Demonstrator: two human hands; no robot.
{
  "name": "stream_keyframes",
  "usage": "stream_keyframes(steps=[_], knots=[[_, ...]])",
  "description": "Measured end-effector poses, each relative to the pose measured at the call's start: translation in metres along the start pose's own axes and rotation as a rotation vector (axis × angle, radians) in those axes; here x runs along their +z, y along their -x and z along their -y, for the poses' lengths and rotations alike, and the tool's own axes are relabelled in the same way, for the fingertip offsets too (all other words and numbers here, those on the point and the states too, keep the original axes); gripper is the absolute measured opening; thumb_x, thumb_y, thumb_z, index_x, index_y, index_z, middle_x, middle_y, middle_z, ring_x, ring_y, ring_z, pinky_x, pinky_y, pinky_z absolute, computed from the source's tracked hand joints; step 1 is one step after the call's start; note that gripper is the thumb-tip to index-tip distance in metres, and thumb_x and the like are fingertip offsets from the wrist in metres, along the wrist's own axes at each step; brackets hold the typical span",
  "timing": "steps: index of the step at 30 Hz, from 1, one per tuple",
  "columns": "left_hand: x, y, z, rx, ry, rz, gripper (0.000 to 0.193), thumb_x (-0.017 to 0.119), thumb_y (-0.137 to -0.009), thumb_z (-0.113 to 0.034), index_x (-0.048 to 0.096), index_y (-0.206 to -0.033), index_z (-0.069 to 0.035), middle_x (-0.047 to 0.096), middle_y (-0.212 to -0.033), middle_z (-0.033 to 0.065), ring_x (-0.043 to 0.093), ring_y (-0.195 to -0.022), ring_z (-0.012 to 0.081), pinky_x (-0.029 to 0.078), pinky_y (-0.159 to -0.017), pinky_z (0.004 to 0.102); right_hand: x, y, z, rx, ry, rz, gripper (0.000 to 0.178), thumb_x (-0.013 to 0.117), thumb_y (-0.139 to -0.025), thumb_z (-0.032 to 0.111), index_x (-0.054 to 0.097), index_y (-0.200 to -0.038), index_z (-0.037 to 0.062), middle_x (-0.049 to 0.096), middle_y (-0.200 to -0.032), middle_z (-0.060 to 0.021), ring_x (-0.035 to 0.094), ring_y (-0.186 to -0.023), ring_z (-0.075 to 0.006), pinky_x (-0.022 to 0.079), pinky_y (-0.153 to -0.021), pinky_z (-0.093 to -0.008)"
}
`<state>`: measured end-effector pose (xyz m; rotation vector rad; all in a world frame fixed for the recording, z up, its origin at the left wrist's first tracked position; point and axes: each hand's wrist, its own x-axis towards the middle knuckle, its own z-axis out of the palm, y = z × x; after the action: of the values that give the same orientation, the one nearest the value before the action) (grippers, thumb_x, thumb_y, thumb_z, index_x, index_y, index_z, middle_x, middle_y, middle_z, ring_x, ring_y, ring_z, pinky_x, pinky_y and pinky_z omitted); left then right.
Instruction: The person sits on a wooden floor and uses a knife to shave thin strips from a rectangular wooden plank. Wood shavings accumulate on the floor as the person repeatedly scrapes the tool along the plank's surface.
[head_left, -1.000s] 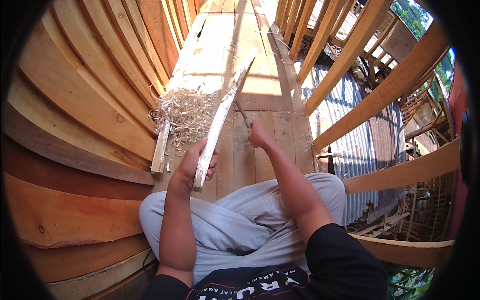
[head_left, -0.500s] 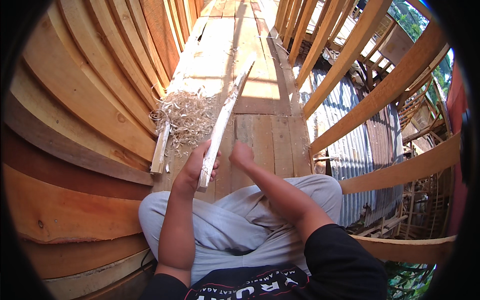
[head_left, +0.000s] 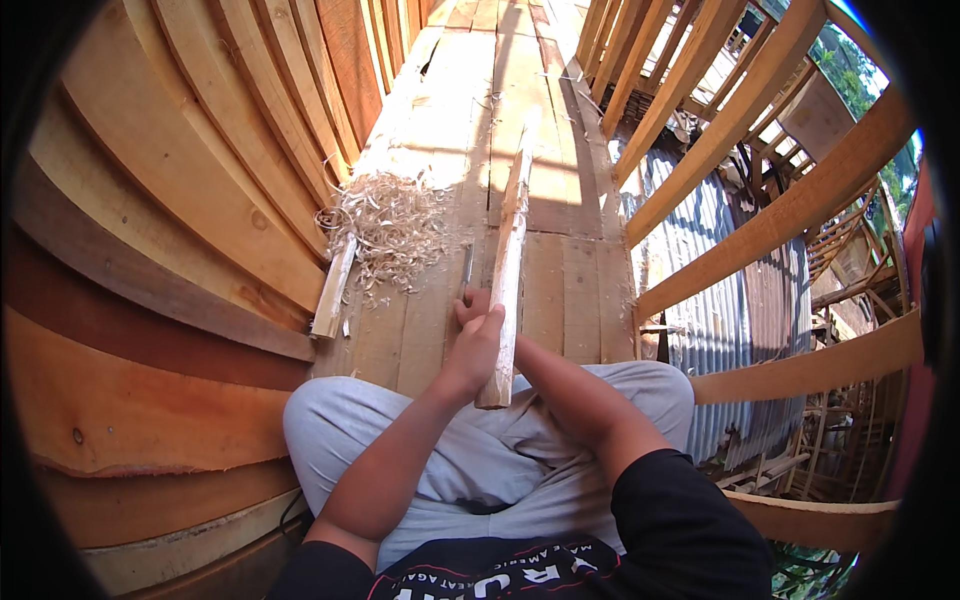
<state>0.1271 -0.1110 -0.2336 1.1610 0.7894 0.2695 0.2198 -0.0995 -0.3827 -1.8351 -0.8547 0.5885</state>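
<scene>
A long, pale whittled stick slants away from me over my lap, its squared butt end nearest to me. My left hand is closed around it near that butt. Behind the stick and partly hidden by my left hand, my right hand is closed on a knife; only its narrow, greyish blade shows, pointing away from me. My right forearm passes beneath the stick. Beyond the hands to the left lies a heap of curled wood shavings, with a second, shorter piece of wood at its near edge.
I sit cross-legged on a plank floor. A wall of stacked boards rises close on my left. On my right runs a slatted wooden railing, with corrugated metal sheets below and beyond it. Bright sunlight falls on the far planks.
My left hand has swung the stick to the right, so it now points more straight ahead. My right hand has ended up behind and left of it, and the knife blade now shows.
</scene>
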Motion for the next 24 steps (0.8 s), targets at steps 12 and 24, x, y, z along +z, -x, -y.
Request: stream_keyframes(steps=[12,24], knots=[[0.011,0.004,-0.015,-0.052,0.006,0.058,0.053,0.039,-0.099,-0.044,0.054,-0.107,0.007,0.055,-0.071,0.009,0.056,-0.05,0.0169,0.049,-0.038,0.0309,-0.022,-0.022,0.017,0.265,-0.529,0.226,0.029,0.06,-0.094,0.025,0.064,-0.109,0.0017,0.059,-0.061,-0.0037,0.057,-0.044,-0.0145,0.047,-0.038,-0.0283],[0.012,0.008,-0.018,-0.049,0.045,0.078,0.049,0.039,-0.099,-0.044,0.054,-0.098,0.002,0.052,-0.068,0.0065,0.054,-0.048,0.0157,0.049,-0.038,0.0303,-0.024,-0.038,0.029,-0.478,0.349,-0.094,0.04,0.065,-0.078,0.009,0.06,-0.116,-0.0007,0.059,-0.064,-0.0201,0.061,-0.062,-0.0342,0.045,-0.056,-0.0461]])
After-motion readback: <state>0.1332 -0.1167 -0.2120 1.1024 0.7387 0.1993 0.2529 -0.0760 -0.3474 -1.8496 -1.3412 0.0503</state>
